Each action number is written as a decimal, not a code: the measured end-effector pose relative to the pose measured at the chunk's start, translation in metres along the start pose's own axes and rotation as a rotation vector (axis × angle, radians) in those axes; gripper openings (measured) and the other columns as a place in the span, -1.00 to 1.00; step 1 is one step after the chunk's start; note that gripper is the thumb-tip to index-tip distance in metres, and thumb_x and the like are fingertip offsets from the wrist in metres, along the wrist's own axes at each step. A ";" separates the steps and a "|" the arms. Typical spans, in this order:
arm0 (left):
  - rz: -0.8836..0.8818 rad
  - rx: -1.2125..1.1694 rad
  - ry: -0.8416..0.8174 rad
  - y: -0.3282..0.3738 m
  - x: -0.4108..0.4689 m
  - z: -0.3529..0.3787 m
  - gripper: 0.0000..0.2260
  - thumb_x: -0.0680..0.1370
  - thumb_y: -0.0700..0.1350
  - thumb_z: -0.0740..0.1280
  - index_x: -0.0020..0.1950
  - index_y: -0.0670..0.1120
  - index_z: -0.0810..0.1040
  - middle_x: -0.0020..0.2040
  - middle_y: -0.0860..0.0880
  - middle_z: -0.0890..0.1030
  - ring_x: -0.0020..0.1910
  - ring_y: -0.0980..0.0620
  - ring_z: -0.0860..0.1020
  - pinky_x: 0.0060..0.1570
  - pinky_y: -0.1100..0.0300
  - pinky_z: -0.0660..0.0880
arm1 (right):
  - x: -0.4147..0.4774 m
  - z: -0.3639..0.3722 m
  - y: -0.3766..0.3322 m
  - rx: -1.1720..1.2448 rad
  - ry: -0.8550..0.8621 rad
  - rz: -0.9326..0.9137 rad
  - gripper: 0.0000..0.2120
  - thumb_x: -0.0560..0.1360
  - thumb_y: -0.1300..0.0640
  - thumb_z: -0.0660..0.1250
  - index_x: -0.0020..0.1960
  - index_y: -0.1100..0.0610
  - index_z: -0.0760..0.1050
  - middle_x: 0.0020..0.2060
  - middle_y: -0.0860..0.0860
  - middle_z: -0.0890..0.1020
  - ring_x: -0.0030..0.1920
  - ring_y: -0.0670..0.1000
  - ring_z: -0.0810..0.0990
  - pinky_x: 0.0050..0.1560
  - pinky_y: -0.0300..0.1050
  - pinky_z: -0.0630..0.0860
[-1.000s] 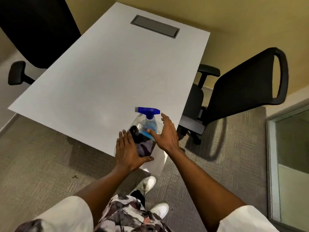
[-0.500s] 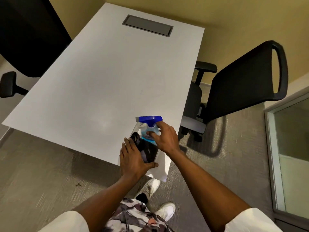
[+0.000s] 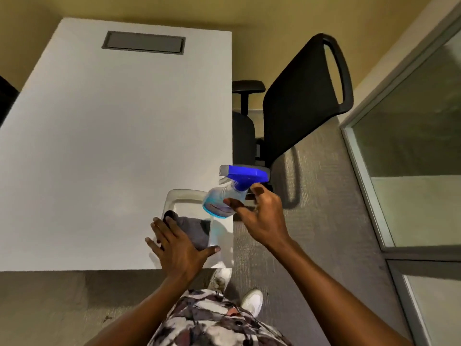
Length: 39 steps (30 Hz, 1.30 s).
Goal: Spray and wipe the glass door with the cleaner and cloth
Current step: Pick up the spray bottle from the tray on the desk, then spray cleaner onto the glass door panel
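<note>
The white table (image 3: 99,146) has a grey hatch (image 3: 144,42) at its far end and much bare top. The left hand (image 3: 178,248) lies flat, fingers straight and spread, on a dark cloth (image 3: 194,231) in a clear tray (image 3: 185,194) at the table's near right corner. The right hand (image 3: 262,218) grips the neck of the spray bottle (image 3: 224,198), thumb and fingers curled round it, above the table's right edge. The bottle's label is too blurred to read. A black chair (image 3: 299,96) stands just beside that edge, with open carpet (image 3: 324,221) between it and the glass door (image 3: 411,146) at far right.
</note>
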<state>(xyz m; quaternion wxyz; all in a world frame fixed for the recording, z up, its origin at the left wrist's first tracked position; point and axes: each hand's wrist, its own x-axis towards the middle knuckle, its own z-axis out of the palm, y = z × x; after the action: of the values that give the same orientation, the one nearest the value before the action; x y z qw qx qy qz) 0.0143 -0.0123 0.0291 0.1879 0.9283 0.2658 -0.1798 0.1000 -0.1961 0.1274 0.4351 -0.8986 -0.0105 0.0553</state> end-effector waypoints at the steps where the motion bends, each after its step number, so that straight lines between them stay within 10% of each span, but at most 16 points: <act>1: 0.064 -0.040 0.011 0.005 -0.002 -0.002 0.54 0.25 0.75 0.35 0.82 -0.22 -0.24 0.83 -0.30 -0.24 0.84 -0.31 -0.22 0.80 -0.32 -0.21 | -0.006 -0.009 0.002 0.009 0.028 0.011 -0.50 0.53 0.04 0.61 0.35 0.25 0.59 0.20 0.08 0.73 0.15 0.02 0.70 0.04 -0.44 0.60; 8: 0.625 -0.399 0.023 0.084 -0.026 -0.012 0.28 0.32 0.73 0.30 0.79 -0.09 0.14 0.85 -0.20 0.10 0.83 -0.20 0.08 0.81 -0.28 0.03 | -0.043 -0.062 0.018 -0.022 0.235 0.067 -0.49 0.50 -0.02 0.63 0.32 0.23 0.63 0.16 0.14 0.77 0.09 0.00 0.72 0.04 -0.35 0.57; 13: 0.895 -0.464 -0.019 0.146 -0.050 -0.008 0.10 0.36 0.18 0.74 0.71 -0.22 0.29 0.67 -0.33 0.43 0.68 -0.38 0.40 0.71 -0.33 0.22 | -0.075 -0.096 0.029 -0.009 0.444 0.132 -0.51 0.50 -0.06 0.63 0.32 0.15 0.65 0.10 0.06 0.79 0.04 -0.02 0.75 0.09 0.01 0.71; 18: 0.993 -0.457 -0.139 0.182 -0.075 0.010 -0.07 0.41 -0.15 0.77 0.63 -0.39 0.38 0.58 -0.35 0.53 0.56 -0.39 0.54 0.62 -0.42 0.42 | -0.108 -0.131 0.043 0.002 0.650 0.226 -0.55 0.50 -0.06 0.64 0.27 0.15 0.67 0.05 0.05 0.78 -0.01 0.04 0.76 0.04 0.13 0.71; 27: 1.179 -0.458 -0.489 0.271 -0.150 0.033 -0.12 0.43 -0.13 0.75 0.65 -0.20 0.40 0.49 -0.14 0.62 0.46 -0.15 0.65 0.46 -0.23 0.60 | -0.170 -0.209 0.080 0.029 0.986 0.344 -0.59 0.45 -0.17 0.61 0.19 -0.01 0.64 -0.03 -0.14 0.73 -0.07 -0.06 0.72 -0.02 -0.03 0.69; 31: 1.311 -0.442 -0.631 0.317 -0.193 0.047 -0.17 0.44 -0.04 0.74 0.58 0.20 0.37 0.45 0.15 0.62 0.44 0.26 0.61 0.48 0.27 0.55 | -0.199 -0.252 0.104 0.081 1.124 0.355 -0.62 0.42 -0.13 0.66 0.10 -0.29 0.53 -0.05 -0.29 0.71 -0.01 -0.13 0.71 -0.08 -0.30 0.63; 39: 1.537 -0.327 -0.738 0.417 -0.291 0.098 -0.19 0.46 0.05 0.64 0.56 0.36 0.26 0.51 0.20 0.57 0.44 0.26 0.56 0.36 0.52 0.43 | -0.261 -0.356 0.161 0.167 1.342 0.272 -0.57 0.41 -0.34 0.54 0.16 -0.16 0.56 -0.01 -0.14 0.75 -0.02 -0.01 0.74 -0.04 -0.19 0.66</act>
<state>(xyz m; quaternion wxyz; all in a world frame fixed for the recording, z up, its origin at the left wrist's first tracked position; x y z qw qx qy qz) -0.0058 -0.5089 0.1764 0.4627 0.6941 -0.4904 -0.2524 -0.1251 -0.5916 0.2441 0.4044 -0.6953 0.3784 -0.4581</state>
